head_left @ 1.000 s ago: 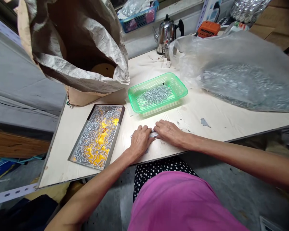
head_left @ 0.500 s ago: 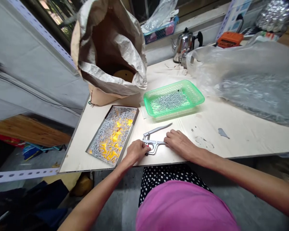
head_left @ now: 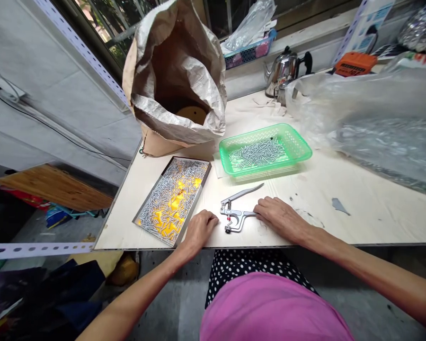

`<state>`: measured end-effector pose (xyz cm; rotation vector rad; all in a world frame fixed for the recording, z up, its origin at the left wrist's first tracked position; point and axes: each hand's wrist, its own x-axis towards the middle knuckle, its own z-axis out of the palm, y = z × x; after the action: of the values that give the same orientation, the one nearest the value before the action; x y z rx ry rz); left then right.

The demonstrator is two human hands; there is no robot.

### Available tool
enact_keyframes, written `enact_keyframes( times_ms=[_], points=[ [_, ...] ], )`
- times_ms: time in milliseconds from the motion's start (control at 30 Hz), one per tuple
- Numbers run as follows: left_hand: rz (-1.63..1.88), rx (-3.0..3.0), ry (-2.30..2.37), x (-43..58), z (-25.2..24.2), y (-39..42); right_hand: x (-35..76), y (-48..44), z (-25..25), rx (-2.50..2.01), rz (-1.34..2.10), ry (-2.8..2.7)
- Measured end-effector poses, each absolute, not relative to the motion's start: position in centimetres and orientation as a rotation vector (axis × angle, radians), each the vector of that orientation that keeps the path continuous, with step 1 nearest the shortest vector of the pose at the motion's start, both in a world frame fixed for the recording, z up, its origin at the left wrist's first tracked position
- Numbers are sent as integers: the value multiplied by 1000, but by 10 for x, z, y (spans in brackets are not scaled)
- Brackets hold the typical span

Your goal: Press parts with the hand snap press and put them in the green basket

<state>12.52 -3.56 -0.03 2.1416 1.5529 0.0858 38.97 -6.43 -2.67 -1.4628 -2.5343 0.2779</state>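
Snap-fastener pliers (head_left: 238, 214) lie on the table, with a grey metal body, a spring, a red piece in the jaw and a black knob below. My right hand (head_left: 279, 218) is closed on the end of their lower handle; the upper handle stands apart from it. Just left of the jaw, my left hand (head_left: 199, 230) has thumb and fingertips pressed together, not touching the pliers. Whether something small is between them, I cannot make out. Beside that hand sits a shallow tray (head_left: 190, 208) of small silvery metal pins over a yellow bottom.
A green plastic basket (head_left: 266, 168) with more metal pins stands behind the pliers. A large open paper sack (head_left: 138, 71) is at the back left. A kettle (head_left: 283, 71) and a clear plastic bag (head_left: 383, 128) of small parts stand at the back right.
My left hand has drawn back left from the pliers' jaw, leaving it uncovered. My right hand still grips the handle. The whole view has shifted slightly.
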Motion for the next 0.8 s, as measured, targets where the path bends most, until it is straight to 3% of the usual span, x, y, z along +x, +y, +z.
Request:
enact_keyframes(
  times_ms=[233,567,633,800],
  points=[
    [66,2407,1288,145,-10,-49,413,-74,-26,-1480,351,-2487],
    [-91,2563,1426,160,1,-42,413,-77,-30,-1533,307,-2444],
    [76,2611,1436,168,23,-27,412,-77,-30,-1536,299,-2439],
    [872,2695,1550,190,106,21,411,-80,-29,-1578,254,-2438]
  ],
)
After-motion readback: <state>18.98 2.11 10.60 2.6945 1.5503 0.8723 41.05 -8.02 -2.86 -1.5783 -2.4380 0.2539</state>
